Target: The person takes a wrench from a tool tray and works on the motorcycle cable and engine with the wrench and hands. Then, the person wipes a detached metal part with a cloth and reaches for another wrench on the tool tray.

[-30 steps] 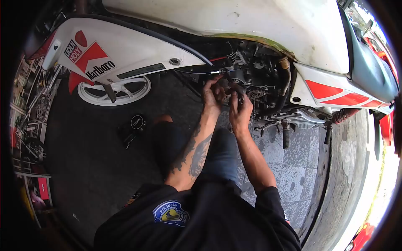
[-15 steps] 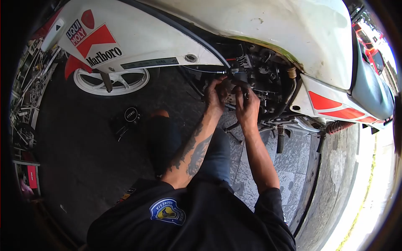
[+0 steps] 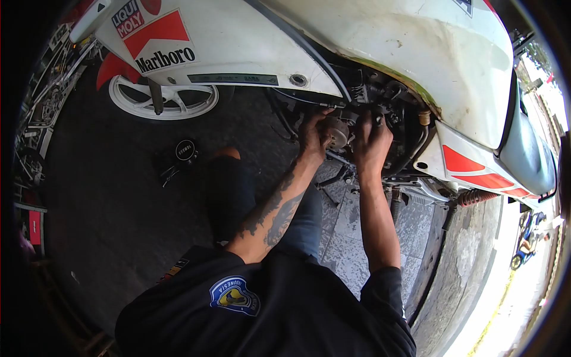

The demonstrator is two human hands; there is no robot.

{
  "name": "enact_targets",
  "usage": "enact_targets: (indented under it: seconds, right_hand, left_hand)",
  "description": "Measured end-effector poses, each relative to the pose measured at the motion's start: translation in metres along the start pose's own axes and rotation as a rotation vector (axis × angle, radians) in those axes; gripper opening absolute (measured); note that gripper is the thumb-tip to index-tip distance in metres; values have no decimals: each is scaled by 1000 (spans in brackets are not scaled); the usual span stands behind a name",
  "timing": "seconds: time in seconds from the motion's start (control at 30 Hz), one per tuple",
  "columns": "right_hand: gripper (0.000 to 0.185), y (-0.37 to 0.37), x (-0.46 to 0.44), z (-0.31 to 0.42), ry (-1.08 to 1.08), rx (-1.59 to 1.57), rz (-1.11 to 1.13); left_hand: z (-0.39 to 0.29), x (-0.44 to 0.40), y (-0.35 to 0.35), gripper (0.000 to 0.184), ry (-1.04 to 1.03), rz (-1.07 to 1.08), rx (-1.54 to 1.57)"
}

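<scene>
A white motorcycle [image 3: 250,50] with red markings fills the upper view, its engine [image 3: 338,134] partly exposed below the fairing and tank. My left hand [image 3: 312,135] is closed at the engine's left side, its fingertips at a thin control cable [image 3: 327,106] with a silvery fitting. Beside the round engine cover, my right hand [image 3: 371,141] has its fingers bent inward among dark parts under the tank. Whatever lies between the right fingers is hidden by the hand and shadow.
A round black cover [image 3: 186,150] with lettering lies on the dark floor [image 3: 119,238] near my knee. The white front wheel [image 3: 163,98] stands at the upper left. Metal parts [image 3: 44,113] line the left edge. A footpeg [image 3: 395,205] juts out below the engine.
The view has shifted, so the motorcycle sits slightly right and higher. My right hand has moved up and away from my left, showing the round engine cover between them.
</scene>
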State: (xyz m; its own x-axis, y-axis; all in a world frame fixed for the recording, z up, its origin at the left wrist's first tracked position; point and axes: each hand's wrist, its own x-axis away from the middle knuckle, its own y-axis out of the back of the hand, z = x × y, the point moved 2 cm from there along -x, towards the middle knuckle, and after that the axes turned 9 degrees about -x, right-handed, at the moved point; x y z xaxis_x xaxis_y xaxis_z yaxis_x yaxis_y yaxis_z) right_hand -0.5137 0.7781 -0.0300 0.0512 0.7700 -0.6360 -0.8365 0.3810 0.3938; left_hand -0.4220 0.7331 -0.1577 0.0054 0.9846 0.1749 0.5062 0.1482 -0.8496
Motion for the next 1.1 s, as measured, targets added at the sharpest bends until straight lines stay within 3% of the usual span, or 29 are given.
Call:
enact_targets:
  seconds: [0.1, 0.2, 0.27, 0.33, 0.6, 0.9, 1.03, 1.1]
  right_hand:
    - [13, 6, 28, -7, -97, -188, -76]
    - [15, -3, 60, -22, -55, -197, -5]
    - [16, -17, 73, -33, -36, -222, 8]
    - [19, -27, 80, -44, -14, -267, -107]
    - [19, -45, 82, -52, 14, -306, -150]
    - [20, -49, 73, -52, 73, -265, -172]
    - [23, -26, 19, -22, -52, -245, -111]
    - [20, -18, -11, -12, 16, 124, 71]
  left_hand:
    - [2, 2, 1, 20, 33, -11, 0]
    - [-4, 8, -6, 20, 36, -52, -16]
    - [-6, 9, -4, 19, 33, 37, -43]
    - [-2, 3, 0, 19, 41, 12, -35]
    - [-1, 3, -3, 25, 36, -81, -50]
    - [0, 4, -2, 20, 50, -91, -5]
    - [1, 1, 2, 20, 30, 0, -1]
    - [2, 3, 3, 20, 19, 48, 3]
